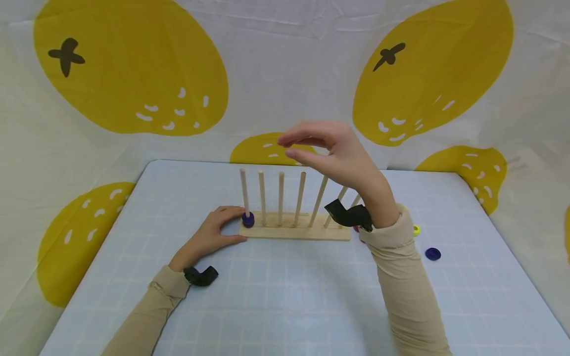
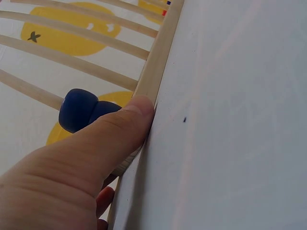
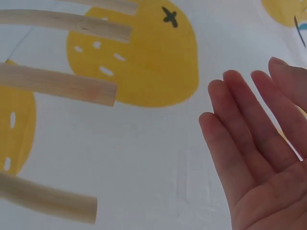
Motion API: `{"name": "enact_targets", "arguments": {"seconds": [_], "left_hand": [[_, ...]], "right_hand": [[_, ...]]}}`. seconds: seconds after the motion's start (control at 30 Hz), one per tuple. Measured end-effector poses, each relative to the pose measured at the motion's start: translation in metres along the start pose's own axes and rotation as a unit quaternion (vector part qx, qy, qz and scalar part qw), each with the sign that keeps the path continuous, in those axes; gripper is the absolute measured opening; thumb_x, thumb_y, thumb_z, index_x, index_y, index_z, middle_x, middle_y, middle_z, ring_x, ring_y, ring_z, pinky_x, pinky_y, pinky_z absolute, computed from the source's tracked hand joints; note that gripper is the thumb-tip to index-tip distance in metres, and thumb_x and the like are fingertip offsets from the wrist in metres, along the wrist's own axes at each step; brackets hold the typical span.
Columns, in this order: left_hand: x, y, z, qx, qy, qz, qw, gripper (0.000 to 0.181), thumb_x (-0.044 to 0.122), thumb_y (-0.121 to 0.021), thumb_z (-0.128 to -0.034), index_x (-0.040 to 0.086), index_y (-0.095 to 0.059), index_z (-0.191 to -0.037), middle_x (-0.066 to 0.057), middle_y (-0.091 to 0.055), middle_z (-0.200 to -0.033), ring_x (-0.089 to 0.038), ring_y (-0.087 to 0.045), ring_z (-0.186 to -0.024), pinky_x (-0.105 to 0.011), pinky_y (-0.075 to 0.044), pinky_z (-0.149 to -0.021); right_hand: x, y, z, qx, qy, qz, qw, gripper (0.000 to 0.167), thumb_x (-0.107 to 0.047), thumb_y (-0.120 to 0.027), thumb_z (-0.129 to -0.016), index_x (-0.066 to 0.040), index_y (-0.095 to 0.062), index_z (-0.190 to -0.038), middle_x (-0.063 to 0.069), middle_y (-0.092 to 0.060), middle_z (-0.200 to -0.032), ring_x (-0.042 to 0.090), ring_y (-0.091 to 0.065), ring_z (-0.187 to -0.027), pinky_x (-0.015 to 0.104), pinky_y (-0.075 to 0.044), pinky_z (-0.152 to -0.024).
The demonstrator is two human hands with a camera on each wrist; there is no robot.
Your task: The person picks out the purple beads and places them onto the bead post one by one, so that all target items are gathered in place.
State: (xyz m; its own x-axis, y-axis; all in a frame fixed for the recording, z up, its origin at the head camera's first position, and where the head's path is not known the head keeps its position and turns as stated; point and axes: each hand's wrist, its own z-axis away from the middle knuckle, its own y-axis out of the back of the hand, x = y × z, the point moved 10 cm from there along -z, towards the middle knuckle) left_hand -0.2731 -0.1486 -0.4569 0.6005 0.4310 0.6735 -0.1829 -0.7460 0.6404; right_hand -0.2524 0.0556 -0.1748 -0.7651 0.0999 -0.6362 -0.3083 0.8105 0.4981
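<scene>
A wooden peg rack (image 1: 294,233), a flat base with a row of upright dowels, stands on the table. Two dark blue beads (image 1: 248,220) are stacked at the foot of its leftmost dowel. My left hand (image 1: 205,237) grips the left end of the base, thumb at the front edge and fingers reaching behind. In the left wrist view the thumb (image 2: 115,127) presses the base just beside the beads. Raised above the dowels on the right side, my right hand (image 1: 343,153) holds nothing. The right wrist view shows its fingers (image 3: 240,129) loosely extended, apart from the dowel tops.
On the table to the right lie a dark blue bead (image 1: 433,254) and a yellow bead (image 1: 416,230). Something red (image 1: 356,228) shows partly behind my right wrist. A white cloth (image 1: 285,74) with yellow fruit prints hangs behind the table.
</scene>
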Motion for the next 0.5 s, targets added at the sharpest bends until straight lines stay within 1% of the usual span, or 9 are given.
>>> {"name": "enact_targets", "arguments": {"seconds": [0.13, 0.27, 0.4, 0.5], "left_hand": [[0.000, -0.001, -0.001, 0.000, -0.002, -0.002, 1.0000, 0.068, 0.018, -0.090, -0.0721, 0.005, -0.062, -0.132, -0.010, -0.060, -0.134, -0.030, -0.049, -0.126, -0.053, -0.038, -0.105], [0.000, -0.002, -0.001, -0.002, 0.001, -0.004, 1.0000, 0.068, 0.018, -0.090, -0.0725, 0.005, -0.062, -0.132, -0.010, -0.060, -0.135, -0.030, -0.049, -0.127, -0.053, -0.038, -0.106], [-0.001, -0.002, -0.001, -0.003, 0.006, -0.006, 1.0000, 0.068, 0.019, -0.090, -0.0728, 0.005, -0.061, -0.133, -0.011, -0.059, -0.135, -0.030, -0.049, -0.127, -0.054, -0.038, -0.106], [-0.002, -0.003, -0.001, -0.004, 0.011, -0.006, 0.9999, 0.068, 0.019, -0.090, -0.0729, 0.005, -0.061, -0.133, -0.010, -0.059, -0.135, -0.030, -0.049, -0.127, -0.053, -0.038, -0.106]], "right_hand": [[-0.001, 0.012, 0.011, 0.014, -0.001, 0.010, 0.9998, 0.024, 0.010, -0.069, -0.087, 0.002, -0.072, -0.110, 0.006, -0.072, -0.109, 0.023, -0.066, -0.102, 0.038, -0.052, -0.096], [-0.002, 0.023, 0.023, 0.029, -0.004, 0.015, 0.9994, 0.026, 0.012, -0.069, -0.086, 0.002, -0.072, -0.110, 0.008, -0.071, -0.108, 0.025, -0.065, -0.102, 0.038, -0.052, -0.096], [-0.002, 0.033, 0.035, 0.043, -0.010, 0.010, 0.9990, 0.027, 0.014, -0.068, -0.086, 0.003, -0.072, -0.110, 0.012, -0.070, -0.108, 0.027, -0.064, -0.103, 0.038, -0.051, -0.097], [-0.002, 0.041, 0.044, 0.054, -0.009, -0.002, 0.9985, 0.028, 0.017, -0.067, -0.085, 0.006, -0.071, -0.110, 0.018, -0.070, -0.109, 0.029, -0.064, -0.104, 0.038, -0.050, -0.097]]}}
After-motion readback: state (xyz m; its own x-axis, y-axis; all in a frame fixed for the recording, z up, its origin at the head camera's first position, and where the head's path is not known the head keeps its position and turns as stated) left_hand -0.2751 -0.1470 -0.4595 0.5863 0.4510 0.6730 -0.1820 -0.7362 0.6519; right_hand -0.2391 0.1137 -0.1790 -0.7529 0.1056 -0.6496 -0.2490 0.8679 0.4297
